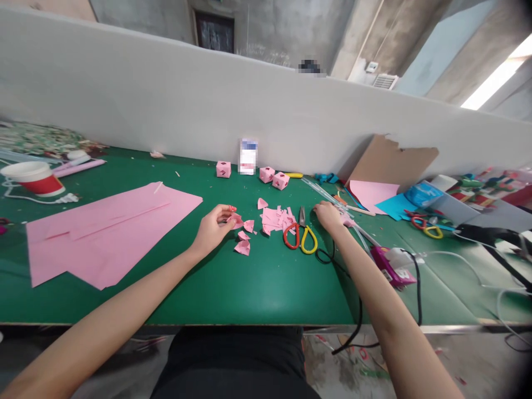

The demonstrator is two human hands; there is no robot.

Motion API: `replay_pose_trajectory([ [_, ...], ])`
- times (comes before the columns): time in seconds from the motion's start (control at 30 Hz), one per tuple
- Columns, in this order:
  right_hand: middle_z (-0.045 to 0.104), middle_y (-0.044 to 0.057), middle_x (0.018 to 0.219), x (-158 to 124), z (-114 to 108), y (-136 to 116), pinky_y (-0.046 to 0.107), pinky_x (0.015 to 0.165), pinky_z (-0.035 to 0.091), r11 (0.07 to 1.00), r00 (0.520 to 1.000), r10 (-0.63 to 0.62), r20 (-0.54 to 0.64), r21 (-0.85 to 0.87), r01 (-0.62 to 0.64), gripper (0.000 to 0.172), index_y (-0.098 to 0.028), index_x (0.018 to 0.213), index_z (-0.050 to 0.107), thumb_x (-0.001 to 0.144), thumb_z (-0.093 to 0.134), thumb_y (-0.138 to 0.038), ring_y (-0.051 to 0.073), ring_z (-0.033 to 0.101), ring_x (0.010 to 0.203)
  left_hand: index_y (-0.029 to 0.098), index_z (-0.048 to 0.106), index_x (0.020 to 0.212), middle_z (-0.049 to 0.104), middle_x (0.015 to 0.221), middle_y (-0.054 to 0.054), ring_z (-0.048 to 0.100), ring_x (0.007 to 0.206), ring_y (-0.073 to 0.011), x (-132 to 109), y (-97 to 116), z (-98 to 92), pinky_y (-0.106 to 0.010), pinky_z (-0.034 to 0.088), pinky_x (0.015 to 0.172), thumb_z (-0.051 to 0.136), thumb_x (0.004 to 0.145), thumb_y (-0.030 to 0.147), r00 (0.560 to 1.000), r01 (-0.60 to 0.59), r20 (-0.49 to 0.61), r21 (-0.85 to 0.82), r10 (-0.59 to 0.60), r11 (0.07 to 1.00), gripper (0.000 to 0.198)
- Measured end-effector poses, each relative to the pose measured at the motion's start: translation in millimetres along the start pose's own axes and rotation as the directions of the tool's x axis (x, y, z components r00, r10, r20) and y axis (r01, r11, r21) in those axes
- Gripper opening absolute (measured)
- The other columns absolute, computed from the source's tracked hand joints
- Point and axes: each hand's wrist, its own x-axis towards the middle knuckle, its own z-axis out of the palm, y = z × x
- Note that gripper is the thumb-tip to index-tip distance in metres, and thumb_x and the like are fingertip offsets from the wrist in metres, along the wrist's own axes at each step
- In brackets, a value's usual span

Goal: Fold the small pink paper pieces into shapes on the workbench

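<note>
My left hand pinches a folded pink paper piece above the green table. Several more folded pink pieces lie just right of and below it. Right of these sits a small stack of pink paper strips, and beside it are scissors with one red and one yellow handle, blades pointing away. My right hand rests right of the scissors, near clear plastic tubes; its fingertips are hidden by the hand. Three pink paper cubes, one at the left and two together, stand farther back.
Large pink sheets cover the left side, with a paper cup behind. A magenta box and black cable lie right. Cardboard leans on the white partition. Another pair of scissors lies far right.
</note>
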Motion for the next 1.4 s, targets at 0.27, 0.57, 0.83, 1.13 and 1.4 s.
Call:
replay_pose_trajectory([
  [0.27, 0.066, 0.021, 0.106, 0, -1, -8, 0.037, 0.092, 0.045, 0.969, 0.994, 0.049, -0.097, 0.246, -0.024, 0.025, -0.006, 0.099, 0.068, 0.094, 0.046, -0.015, 0.027, 0.060, 0.106, 0.018, 0.057, 0.102, 0.072, 0.100, -0.008, 0.070, 0.096, -0.0210, 0, 1, 0.3, -0.037, 0.057, 0.088, 0.065, 0.080, 0.029, 1.000, 0.011, 0.004, 0.004, -0.011, 1.000, 0.026],
  [0.57, 0.068, 0.005, 0.085, -39, -43, -78, 0.024, 0.065, 0.049, -0.146, 0.999, -0.052, -0.007, 0.989, 0.000, 0.038, -0.018, 0.094, 0.071, 0.074, 0.076, -0.050, 0.013, 0.062, 0.073, 0.018, 0.058, 0.102, 0.071, 0.105, -0.008, 0.070, 0.096, -0.0207, 1, 0, 0.8, -0.035, 0.056, 0.086, 0.066, 0.079, 0.030, 1.000, 0.022, -0.005, -0.002, -0.022, 1.000, 0.027],
  [0.83, 0.066, 0.002, 0.082, -65, -67, -111, 0.020, 0.065, 0.049, -0.425, 0.975, -0.221, 0.036, 0.896, -0.129, 0.026, -0.017, 0.089, 0.072, 0.073, 0.081, -0.035, 0.009, 0.059, 0.071, 0.018, 0.058, 0.101, 0.071, 0.104, -0.009, 0.070, 0.095, -0.0212, 1, 1, 0.3, -0.036, 0.056, 0.087, 0.067, 0.078, 0.031, 1.000, 0.014, -0.007, 0.007, -0.014, 1.000, 0.027],
  [1.13, 0.067, 0.002, 0.082, -81, -69, -132, 0.019, 0.067, 0.053, -0.585, 0.940, -0.319, 0.123, 0.755, -0.297, 0.025, -0.017, 0.090, 0.070, 0.070, 0.082, -0.024, 0.009, 0.062, 0.070, 0.018, 0.058, 0.100, 0.070, 0.108, -0.009, 0.070, 0.095, -0.0206, 2, 1, 0.6, -0.037, 0.056, 0.086, 0.066, 0.077, 0.030, 1.000, 0.011, -0.013, 0.009, -0.010, 1.000, 0.027],
  [1.4, 0.064, 0.000, 0.075, -85, -68, -138, 0.017, 0.063, 0.051, -0.597, 0.924, -0.367, 0.110, 0.733, -0.324, 0.024, -0.015, 0.079, 0.067, 0.069, 0.084, -0.030, 0.008, 0.059, 0.067, 0.018, 0.057, 0.102, 0.069, 0.108, -0.009, 0.069, 0.097, -0.0207, 1, -2, 0.6, -0.037, 0.056, 0.088, 0.065, 0.078, 0.030, 1.000, 0.010, -0.001, 0.006, -0.010, 1.000, 0.027],
])
